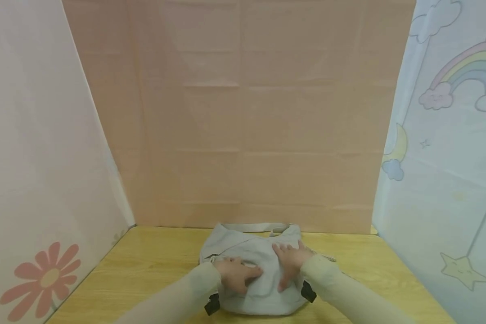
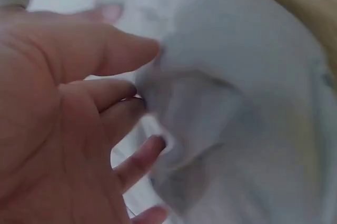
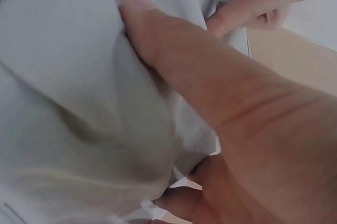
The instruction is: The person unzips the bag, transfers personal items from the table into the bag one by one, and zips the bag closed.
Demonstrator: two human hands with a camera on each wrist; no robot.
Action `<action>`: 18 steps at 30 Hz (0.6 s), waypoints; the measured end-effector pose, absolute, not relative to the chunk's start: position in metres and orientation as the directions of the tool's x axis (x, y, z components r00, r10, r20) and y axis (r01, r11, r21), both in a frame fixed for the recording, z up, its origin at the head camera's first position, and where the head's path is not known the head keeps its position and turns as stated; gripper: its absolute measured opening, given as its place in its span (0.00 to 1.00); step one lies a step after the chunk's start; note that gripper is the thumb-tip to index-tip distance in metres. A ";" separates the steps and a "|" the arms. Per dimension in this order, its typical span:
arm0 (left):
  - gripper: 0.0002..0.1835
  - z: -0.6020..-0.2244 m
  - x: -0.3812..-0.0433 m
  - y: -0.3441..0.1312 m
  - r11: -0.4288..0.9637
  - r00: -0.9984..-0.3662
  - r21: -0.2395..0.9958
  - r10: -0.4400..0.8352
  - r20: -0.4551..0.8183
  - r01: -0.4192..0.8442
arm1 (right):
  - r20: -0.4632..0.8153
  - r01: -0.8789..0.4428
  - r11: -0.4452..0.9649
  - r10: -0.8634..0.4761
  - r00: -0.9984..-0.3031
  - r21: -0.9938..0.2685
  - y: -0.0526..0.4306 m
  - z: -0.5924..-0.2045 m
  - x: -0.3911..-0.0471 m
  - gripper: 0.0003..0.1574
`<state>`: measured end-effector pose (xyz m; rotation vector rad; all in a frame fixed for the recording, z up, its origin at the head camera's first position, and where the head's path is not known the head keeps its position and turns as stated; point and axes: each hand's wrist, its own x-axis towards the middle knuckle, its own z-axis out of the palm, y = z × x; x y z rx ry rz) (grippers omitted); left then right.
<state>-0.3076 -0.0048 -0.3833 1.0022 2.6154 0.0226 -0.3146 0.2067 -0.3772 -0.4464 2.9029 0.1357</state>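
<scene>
A pale grey fabric shoulder bag [image 1: 263, 299] lies on the table, its strap [image 1: 255, 227] looped at the far side. My left hand [image 1: 236, 273] is over the bag's left half. In the left wrist view its fingers are spread and loosely bent, with the fingertips [image 2: 152, 148] at the creased cloth. On the right half of the bag rests my right hand [image 1: 291, 261], thumb and fingers spread wide. The right wrist view shows its thumb [image 3: 158, 34] pressing into the cloth, with the other fingers partly hidden behind folds.
The bag lies on a yellow wood-grain table [image 1: 146, 270]. Behind stands a plain brown paper wall [image 1: 239, 135]. Printed side panels rise at both sides, one with a red flower [image 1: 48, 279], the other with a rainbow [image 1: 474, 63]. A beaded chain [image 1: 326, 257] shows beside the right wrist.
</scene>
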 end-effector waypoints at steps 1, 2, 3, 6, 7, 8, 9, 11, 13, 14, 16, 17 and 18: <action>0.40 -0.386 -0.310 -0.007 0.762 -0.708 0.120 0.638 -0.301 0.636 | -0.214 -0.303 0.952 -0.286 -0.934 0.050 0.207 -0.377 -0.315 0.76; 0.41 -0.388 -0.311 -0.008 0.770 -0.716 0.119 0.630 -0.300 0.627 | -0.217 -0.299 0.953 -0.283 -0.934 0.042 0.207 -0.376 -0.315 0.76; 0.41 -0.390 -0.313 -0.010 0.766 -0.713 0.119 0.635 -0.297 0.632 | -0.220 -0.294 0.955 -0.280 -0.935 0.035 0.207 -0.376 -0.315 0.76; 0.40 -0.393 -0.318 -0.014 0.752 -0.694 0.145 0.653 -0.304 0.643 | -0.220 -0.283 0.959 -0.270 -0.937 0.027 0.208 -0.374 -0.315 0.76; 0.40 -0.393 -0.319 -0.014 0.747 -0.686 0.158 0.658 -0.310 0.646 | -0.220 -0.279 0.960 -0.266 -0.938 0.026 0.208 -0.373 -0.314 0.75; 0.39 -0.392 -0.320 -0.015 0.743 -0.677 0.171 0.664 -0.317 0.647 | -0.220 -0.276 0.961 -0.264 -0.939 0.024 0.207 -0.373 -0.314 0.75; 0.39 -0.392 -0.321 -0.015 0.737 -0.668 0.183 0.669 -0.326 0.650 | -0.220 -0.274 0.962 -0.263 -0.940 0.021 0.207 -0.372 -0.314 0.75; 0.39 -0.389 -0.321 -0.016 0.729 -0.648 0.203 0.677 -0.347 0.653 | -0.220 -0.273 0.962 -0.264 -0.939 0.013 0.207 -0.372 -0.313 0.75; 0.39 -0.387 -0.321 -0.016 0.724 -0.635 0.213 0.683 -0.361 0.656 | -0.220 -0.276 0.961 -0.268 -0.938 0.002 0.207 -0.372 -0.312 0.75; 0.38 -0.385 -0.321 -0.016 0.729 -0.639 0.213 0.678 -0.364 0.651 | -0.219 -0.278 0.961 -0.272 -0.937 -0.003 0.207 -0.372 -0.312 0.75; 0.37 -0.381 -0.323 -0.016 0.732 -0.645 0.194 0.672 -0.364 0.653 | -0.213 -0.287 0.958 -0.282 -0.935 -0.011 0.209 -0.372 -0.314 0.75; 0.35 -0.377 -0.325 -0.015 0.735 -0.643 0.197 0.669 -0.373 0.649 | -0.212 -0.292 0.957 -0.287 -0.934 -0.011 0.210 -0.372 -0.315 0.75; 0.33 -0.372 -0.327 -0.015 0.741 -0.652 0.183 0.660 -0.373 0.645 | -0.218 -0.294 0.956 -0.292 -0.931 -0.021 0.211 -0.370 -0.317 0.73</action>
